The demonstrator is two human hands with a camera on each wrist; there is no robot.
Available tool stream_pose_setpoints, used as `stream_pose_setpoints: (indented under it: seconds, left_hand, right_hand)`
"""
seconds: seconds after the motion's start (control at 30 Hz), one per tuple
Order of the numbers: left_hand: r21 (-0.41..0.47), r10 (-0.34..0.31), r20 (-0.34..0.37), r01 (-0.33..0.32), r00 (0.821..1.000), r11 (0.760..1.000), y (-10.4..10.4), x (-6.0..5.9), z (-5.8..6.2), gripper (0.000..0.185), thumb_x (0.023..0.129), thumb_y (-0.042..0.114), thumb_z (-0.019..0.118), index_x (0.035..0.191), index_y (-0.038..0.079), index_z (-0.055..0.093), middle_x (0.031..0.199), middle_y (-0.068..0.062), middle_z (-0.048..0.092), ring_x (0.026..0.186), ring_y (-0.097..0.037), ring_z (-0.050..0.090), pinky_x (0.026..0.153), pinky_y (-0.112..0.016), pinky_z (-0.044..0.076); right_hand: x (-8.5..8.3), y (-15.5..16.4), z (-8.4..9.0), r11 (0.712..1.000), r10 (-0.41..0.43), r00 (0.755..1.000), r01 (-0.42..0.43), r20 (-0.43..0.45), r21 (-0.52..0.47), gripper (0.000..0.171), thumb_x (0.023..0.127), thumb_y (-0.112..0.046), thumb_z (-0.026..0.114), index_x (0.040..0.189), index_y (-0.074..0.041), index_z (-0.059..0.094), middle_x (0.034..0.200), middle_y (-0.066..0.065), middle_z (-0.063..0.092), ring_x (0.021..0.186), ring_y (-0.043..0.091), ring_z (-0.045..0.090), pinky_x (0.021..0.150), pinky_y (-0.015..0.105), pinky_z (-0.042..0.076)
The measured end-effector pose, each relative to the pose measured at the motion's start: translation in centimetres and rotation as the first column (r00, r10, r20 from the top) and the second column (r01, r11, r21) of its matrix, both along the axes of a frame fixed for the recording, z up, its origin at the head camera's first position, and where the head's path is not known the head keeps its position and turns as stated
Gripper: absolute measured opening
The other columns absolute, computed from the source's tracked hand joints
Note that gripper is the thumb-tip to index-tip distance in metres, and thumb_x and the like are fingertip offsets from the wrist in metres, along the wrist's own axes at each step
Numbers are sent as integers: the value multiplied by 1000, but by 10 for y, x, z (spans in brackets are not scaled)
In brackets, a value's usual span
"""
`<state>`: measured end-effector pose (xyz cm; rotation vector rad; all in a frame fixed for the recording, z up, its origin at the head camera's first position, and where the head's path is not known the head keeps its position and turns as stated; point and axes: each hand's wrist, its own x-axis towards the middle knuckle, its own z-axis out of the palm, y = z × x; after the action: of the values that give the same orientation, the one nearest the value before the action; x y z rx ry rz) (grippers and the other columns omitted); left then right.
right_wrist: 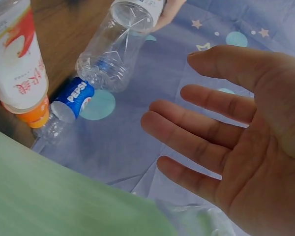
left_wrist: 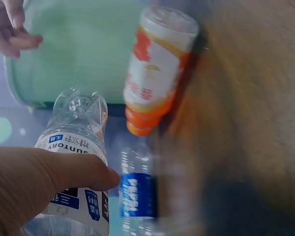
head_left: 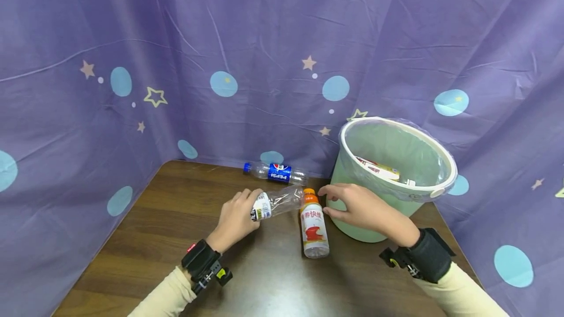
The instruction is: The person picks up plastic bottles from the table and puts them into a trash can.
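While the left hand point(head_left: 235, 216) grips the clear bottle point(head_left: 275, 204) above the table point(head_left: 176, 219); right hand point(head_left: 359, 207) open, empty, beside the green bin point(head_left: 352, 170) | bin holds some litter; orange-capped bottle point(head_left: 314, 226) and Pepsi bottle point(head_left: 275, 172) left lying out.

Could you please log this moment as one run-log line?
left hand: grips clear bottle | right hand: open, empty | orange-capped bottle: lying on table

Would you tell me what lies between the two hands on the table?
In the head view, the orange-capped bottle lies between left hand and right hand.
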<state>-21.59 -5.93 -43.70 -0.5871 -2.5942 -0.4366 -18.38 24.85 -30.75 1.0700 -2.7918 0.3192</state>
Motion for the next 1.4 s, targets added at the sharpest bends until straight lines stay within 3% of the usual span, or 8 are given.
stream_pose_setpoints:
  seconds: [0.33, 0.7, 1.03, 1.2, 1.4]
  left_hand:
    - [-34, -100, -91, 97, 991, 995, 14, 9, 32, 90, 54, 13, 97, 136, 13, 59, 109, -5, 69, 93, -21, 64, 71, -35, 58]
    - [-70, -188, -188, 178, 964, 982, 32, 20, 54, 92, 55, 14, 99, 137, 13, 59, 115, -6, 68, 102, -23, 66, 83, -36, 59]
    - [-97, -221, -278, 201, 935, 975, 43, 24, 61, 80, 60, 13, 96, 133, 13, 62, 112, -7, 69, 100, -23, 67, 82, -37, 59]
    - [-103, -222, -273, 201, 936, 974, 44, 26, 62, 81, 61, 17, 96, 134, 12, 62, 114, -7, 70, 102, -23, 68, 85, -36, 59]
    - [-89, -216, -265, 199, 940, 976, 46, 27, 61, 84, 58, 15, 96, 135, 12, 62, 114, -7, 70, 103, -23, 67, 86, -36, 59]
  right_hand:
    - [-5, -14, 10, 998, 42, 998, -44, -45, -50, 29, 92, -16, 73, 120, -11, 69, 105, 1, 73, 91, 14, 69, 77, 35, 57]
    - [-8, -34, 12, 994, 86, 995, -90, -58, -59, 40, 88, -21, 79, 125, -10, 69, 107, 1, 69, 80, 8, 59, 69, 26, 52]
    - [-8, -43, 4, 997, 76, 996, -77, -35, -29, 52, 83, -31, 85, 126, -9, 68, 111, 3, 69, 85, 11, 62, 74, 31, 55]
    - [-8, -44, -3, 997, 70, 995, -72, -66, -14, 59, 79, -35, 88, 127, -8, 67, 110, 3, 70, 88, 14, 66, 76, 34, 57]
    - [-7, -46, -8, 999, 41, 995, -40, -86, 6, 67, 74, -38, 90, 128, -7, 66, 105, 2, 69, 84, 15, 66, 70, 32, 55]
